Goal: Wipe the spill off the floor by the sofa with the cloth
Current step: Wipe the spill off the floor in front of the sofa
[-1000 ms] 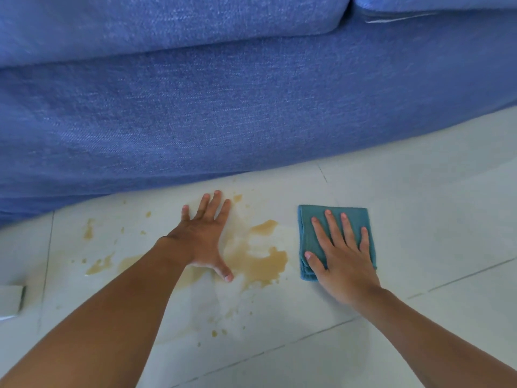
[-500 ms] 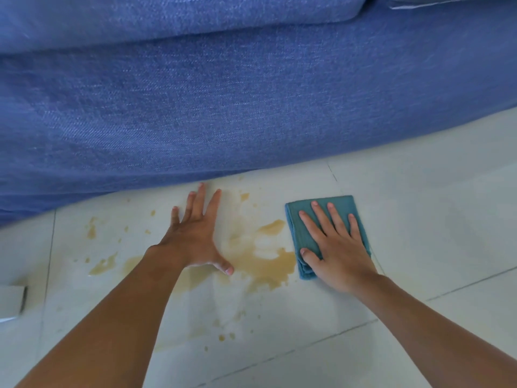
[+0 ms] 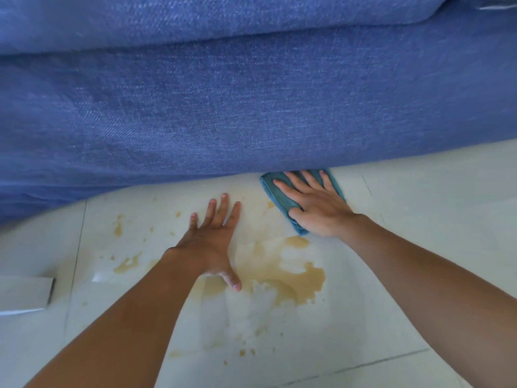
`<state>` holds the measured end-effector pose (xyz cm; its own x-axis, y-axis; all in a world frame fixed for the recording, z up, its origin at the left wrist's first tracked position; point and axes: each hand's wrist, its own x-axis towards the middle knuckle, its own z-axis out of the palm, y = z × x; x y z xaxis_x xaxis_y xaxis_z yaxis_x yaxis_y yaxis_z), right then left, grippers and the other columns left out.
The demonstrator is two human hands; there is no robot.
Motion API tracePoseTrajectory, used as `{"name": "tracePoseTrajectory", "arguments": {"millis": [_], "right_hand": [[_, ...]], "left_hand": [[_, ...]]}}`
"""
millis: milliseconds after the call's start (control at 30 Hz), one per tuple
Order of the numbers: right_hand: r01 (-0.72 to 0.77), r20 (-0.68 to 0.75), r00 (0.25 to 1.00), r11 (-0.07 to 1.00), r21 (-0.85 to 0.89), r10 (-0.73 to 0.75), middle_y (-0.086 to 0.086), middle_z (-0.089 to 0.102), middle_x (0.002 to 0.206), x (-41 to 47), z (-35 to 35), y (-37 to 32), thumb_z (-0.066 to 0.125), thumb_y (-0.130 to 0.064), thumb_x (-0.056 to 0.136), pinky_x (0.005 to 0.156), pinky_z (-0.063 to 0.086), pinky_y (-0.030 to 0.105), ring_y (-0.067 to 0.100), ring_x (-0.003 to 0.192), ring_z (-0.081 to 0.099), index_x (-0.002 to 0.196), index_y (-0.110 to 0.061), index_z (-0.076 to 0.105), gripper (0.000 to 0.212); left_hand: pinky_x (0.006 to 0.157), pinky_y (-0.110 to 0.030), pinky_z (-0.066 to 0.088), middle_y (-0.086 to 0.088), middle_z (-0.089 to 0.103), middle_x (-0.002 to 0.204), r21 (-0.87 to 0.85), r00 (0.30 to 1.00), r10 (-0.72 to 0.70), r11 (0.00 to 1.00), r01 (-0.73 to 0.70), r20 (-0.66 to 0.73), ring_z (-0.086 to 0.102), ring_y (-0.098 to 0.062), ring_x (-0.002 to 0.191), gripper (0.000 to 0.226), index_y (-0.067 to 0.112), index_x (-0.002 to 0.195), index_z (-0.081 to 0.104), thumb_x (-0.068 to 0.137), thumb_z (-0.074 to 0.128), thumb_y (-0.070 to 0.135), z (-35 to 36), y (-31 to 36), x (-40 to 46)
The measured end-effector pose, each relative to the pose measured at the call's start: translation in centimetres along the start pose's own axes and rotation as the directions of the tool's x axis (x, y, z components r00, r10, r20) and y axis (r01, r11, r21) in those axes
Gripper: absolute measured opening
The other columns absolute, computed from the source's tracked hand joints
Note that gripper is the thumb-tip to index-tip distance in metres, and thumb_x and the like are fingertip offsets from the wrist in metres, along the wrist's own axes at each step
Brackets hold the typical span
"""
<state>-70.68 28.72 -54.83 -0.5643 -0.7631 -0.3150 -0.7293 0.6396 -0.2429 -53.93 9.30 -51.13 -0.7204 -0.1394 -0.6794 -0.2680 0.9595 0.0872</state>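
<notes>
Pressing: your right hand (image 3: 316, 211) lies flat on the cloth (image 3: 275, 193), fingers spread and straight, holding it down against the floor (image 3: 419, 219) rather than gripping it.
Left hand: your left hand (image 3: 212, 242) is flat and open on the floor, fingers together pointing at the sofa (image 3: 251, 107), thumb out to the right; it holds nothing.
Cloth: teal, folded, its far edge touching the foot of the sofa, its near corner showing below your right palm.
Spill: the brown spill (image 3: 293, 275) lies on the pale tiles nearer you than the cloth, between your two forearms; the thumb of your left hand rests at its left edge.
Splashes: smaller brown spots (image 3: 126, 264) sit to the left of your left hand, with a few more specks close to you.
Cloth and spill: apart, the cloth's near corner just beyond the puddle's far patch.
Left edge: a white box-like thing (image 3: 25, 294) lies on the floor; you cannot tell what it is.
</notes>
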Motion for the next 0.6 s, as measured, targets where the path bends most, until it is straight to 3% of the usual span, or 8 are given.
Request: {"name": "tracePoseTrajectory", "arguments": {"millis": [233,400,600], "right_hand": [[0.192,0.029,0.981,0.981,-0.037,-0.191,-0.021,-0.008,0.169,0.5,0.4,-2.0,0.03,-0.04,0.091,0.124,-0.014,0.047,0.009,0.155,-0.014,0.158,-0.048,0.006,0.072],[0.155,0.024,0.988,0.988,-0.019,-0.154,-0.023,-0.009,0.168,-0.7,0.4,-1.2,0.035,-0.035,0.095,0.124,-0.015,0.045,0.005,0.154,-0.016,0.158,-0.05,0.005,0.071],[0.039,-0.016,0.999,0.999,-0.038,-0.039,-0.02,-0.015,0.168,-4.8,1.9,0.6,0.035,-0.045,0.098,0.124,-0.014,0.047,0.008,0.153,-0.022,0.157,-0.048,-0.003,0.071]], "left_hand": [[0.122,-0.055,-0.007,0.001,-0.053,0.148,0.028,1.0,-0.013,1.0,0.013,-0.002,-0.039,-0.023,0.143,0.166,0.027,0.147,-0.037,0.047,0.09,0.063,0.0,0.0,0.0],[0.123,-0.054,-0.007,0.001,-0.052,0.149,0.022,1.0,-0.028,0.999,0.028,0.003,-0.038,-0.023,0.143,0.166,0.027,0.147,-0.037,0.047,0.091,0.06,-0.3,0.3,-0.1],[0.123,-0.054,-0.006,0.0,-0.048,0.152,0.017,1.0,-0.026,1.0,0.026,-0.016,-0.036,-0.023,0.145,0.164,0.027,0.15,-0.034,0.049,0.092,0.059,-0.1,0.4,-0.5]]}}
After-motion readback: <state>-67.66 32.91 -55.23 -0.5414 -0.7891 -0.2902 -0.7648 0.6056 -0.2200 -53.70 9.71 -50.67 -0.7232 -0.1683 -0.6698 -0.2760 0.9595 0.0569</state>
